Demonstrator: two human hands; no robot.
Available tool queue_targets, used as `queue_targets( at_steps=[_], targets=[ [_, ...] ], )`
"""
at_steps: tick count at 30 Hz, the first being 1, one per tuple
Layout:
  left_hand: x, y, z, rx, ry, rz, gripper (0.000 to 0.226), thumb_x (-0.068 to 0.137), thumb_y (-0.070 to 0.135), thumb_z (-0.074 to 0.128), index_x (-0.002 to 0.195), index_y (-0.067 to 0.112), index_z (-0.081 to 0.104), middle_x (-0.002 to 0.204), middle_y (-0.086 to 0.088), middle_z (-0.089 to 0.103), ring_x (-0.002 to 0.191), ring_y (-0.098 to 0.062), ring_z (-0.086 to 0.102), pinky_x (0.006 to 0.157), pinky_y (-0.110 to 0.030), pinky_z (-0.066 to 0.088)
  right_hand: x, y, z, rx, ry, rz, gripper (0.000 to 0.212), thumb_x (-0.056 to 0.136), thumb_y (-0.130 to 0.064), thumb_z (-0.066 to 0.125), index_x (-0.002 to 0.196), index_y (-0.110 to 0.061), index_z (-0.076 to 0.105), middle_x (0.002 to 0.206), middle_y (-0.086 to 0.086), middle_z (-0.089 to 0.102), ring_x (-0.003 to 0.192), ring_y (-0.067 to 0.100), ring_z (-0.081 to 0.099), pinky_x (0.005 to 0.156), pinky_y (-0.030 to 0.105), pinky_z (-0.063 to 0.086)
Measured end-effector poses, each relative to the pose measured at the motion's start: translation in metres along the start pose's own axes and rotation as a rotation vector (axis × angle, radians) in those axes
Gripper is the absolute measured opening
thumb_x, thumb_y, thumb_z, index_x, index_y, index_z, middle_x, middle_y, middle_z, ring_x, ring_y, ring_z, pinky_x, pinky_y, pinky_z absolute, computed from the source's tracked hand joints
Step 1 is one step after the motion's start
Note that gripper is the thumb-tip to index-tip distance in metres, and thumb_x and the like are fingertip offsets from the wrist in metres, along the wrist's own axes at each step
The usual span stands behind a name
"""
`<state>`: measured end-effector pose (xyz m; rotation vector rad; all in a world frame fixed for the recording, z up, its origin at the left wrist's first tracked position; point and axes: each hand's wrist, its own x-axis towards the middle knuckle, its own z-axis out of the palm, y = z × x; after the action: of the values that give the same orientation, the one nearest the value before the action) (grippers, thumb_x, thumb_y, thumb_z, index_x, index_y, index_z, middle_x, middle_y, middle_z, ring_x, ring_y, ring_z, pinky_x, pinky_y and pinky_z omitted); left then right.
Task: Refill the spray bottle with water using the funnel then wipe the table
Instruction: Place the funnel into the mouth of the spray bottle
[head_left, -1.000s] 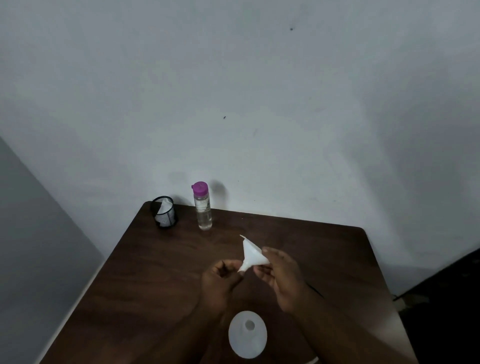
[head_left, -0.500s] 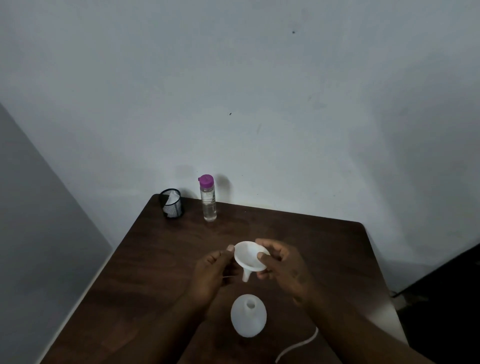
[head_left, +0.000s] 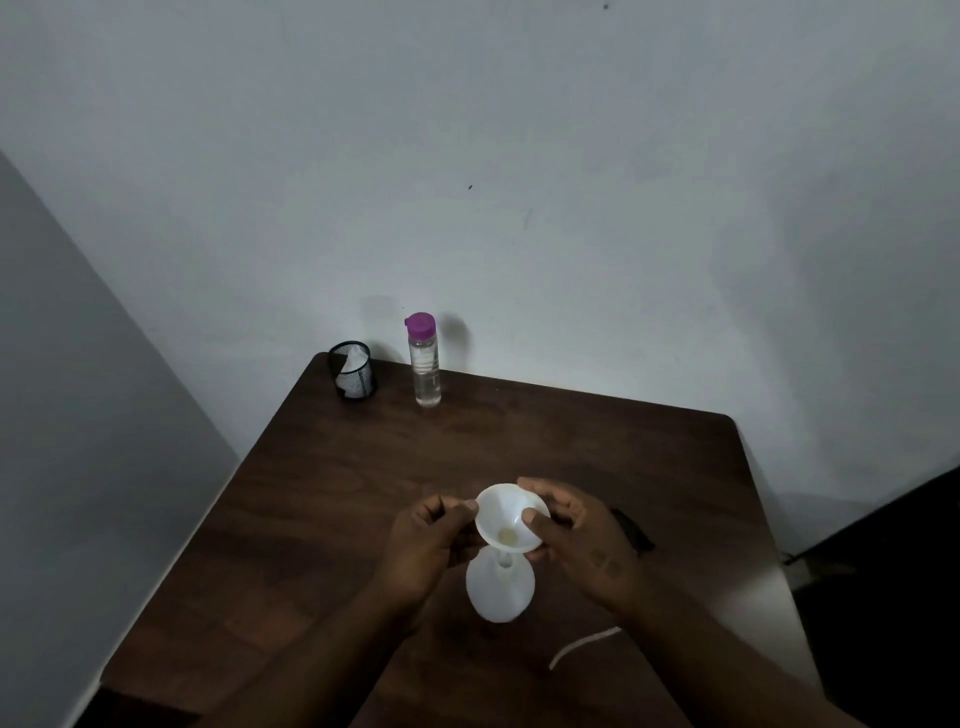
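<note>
A white spray bottle (head_left: 500, 592) stands uncapped on the dark wooden table (head_left: 519, 447), near me. A white funnel (head_left: 506, 514) sits upright with its spout in the bottle's neck. My right hand (head_left: 582, 540) pinches the funnel's right rim, thumb inside the cone. My left hand (head_left: 431, 540) has its fingers curled and its thumb tip touches the funnel's left rim. A clear water bottle (head_left: 425, 364) with a purple cap stands at the table's far left edge.
A black mesh cup (head_left: 354, 370) holding a white tissue stands in the far left corner. The white dip tube (head_left: 584, 647) lies on the table right of the spray bottle. A dark object (head_left: 631, 530) lies behind my right hand. The wall is close behind.
The funnel was tilted in both hands, then turned upright and came down. Its spout now sits in the spray bottle's neck.
</note>
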<state>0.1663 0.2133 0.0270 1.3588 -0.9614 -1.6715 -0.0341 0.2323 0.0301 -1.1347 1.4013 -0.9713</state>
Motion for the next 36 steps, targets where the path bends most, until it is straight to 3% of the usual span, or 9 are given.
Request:
queue_targets(
  at_steps=[4,11,17,23,30,36],
  targets=[
    [0.0,-0.009,-0.002,0.027,0.01,-0.016,0.015,0.096,0.019,0.069,0.082,0.013,0.074,0.102,-0.021,0.077,0.1,-0.039,0.073,0.096,-0.058,0.057,-0.005,0.006,0.002,-0.018,0.003,-0.023,0.037,0.093,-0.015,0.069,0.128,-0.026,0.063,0.122,-0.004,0.067,0.096,0.009,0.073,0.063,0.026,0.061],
    [0.001,-0.02,-0.002,0.038,0.047,-0.061,0.014,0.095,0.016,0.07,0.082,0.01,0.07,0.103,-0.027,0.074,0.092,-0.031,0.071,0.085,-0.044,0.06,-0.007,0.02,0.006,-0.064,0.016,-0.014,0.041,0.094,-0.022,0.068,0.134,-0.027,0.06,0.126,-0.01,0.065,0.1,0.003,0.069,0.064,0.024,0.06],
    [0.004,-0.027,-0.004,0.021,0.039,-0.065,0.013,0.095,0.016,0.07,0.092,0.004,0.071,0.105,-0.028,0.072,0.093,-0.033,0.071,0.087,-0.047,0.061,-0.008,0.026,0.007,-0.118,0.017,-0.035,0.041,0.095,-0.031,0.066,0.135,-0.03,0.059,0.126,-0.019,0.063,0.102,-0.014,0.062,0.069,0.022,0.06],
    [0.005,-0.029,-0.005,0.014,0.032,-0.052,0.012,0.097,0.014,0.068,0.088,0.006,0.071,0.105,-0.031,0.071,0.089,-0.031,0.068,0.089,-0.048,0.059,-0.005,0.03,0.009,-0.093,0.015,-0.044,0.043,0.093,-0.034,0.068,0.135,-0.03,0.059,0.129,-0.013,0.064,0.106,0.001,0.066,0.068,0.029,0.062],
    [0.007,-0.031,-0.004,0.03,0.028,-0.05,0.014,0.098,0.012,0.065,0.099,-0.001,0.07,0.106,-0.023,0.075,0.104,-0.041,0.071,0.089,-0.048,0.06,-0.006,0.033,0.009,-0.125,0.012,-0.038,0.048,0.093,-0.037,0.067,0.139,-0.035,0.054,0.136,-0.017,0.058,0.113,-0.001,0.062,0.07,0.027,0.062],
    [0.006,-0.03,-0.005,0.021,0.013,-0.071,0.012,0.099,0.011,0.062,0.1,0.003,0.072,0.106,-0.017,0.076,0.102,-0.034,0.071,0.084,-0.042,0.061,-0.003,0.03,0.007,-0.152,0.006,0.013,0.046,0.096,-0.041,0.061,0.141,-0.038,0.05,0.136,-0.015,0.055,0.112,0.006,0.061,0.065,0.024,0.06]
  ],
)
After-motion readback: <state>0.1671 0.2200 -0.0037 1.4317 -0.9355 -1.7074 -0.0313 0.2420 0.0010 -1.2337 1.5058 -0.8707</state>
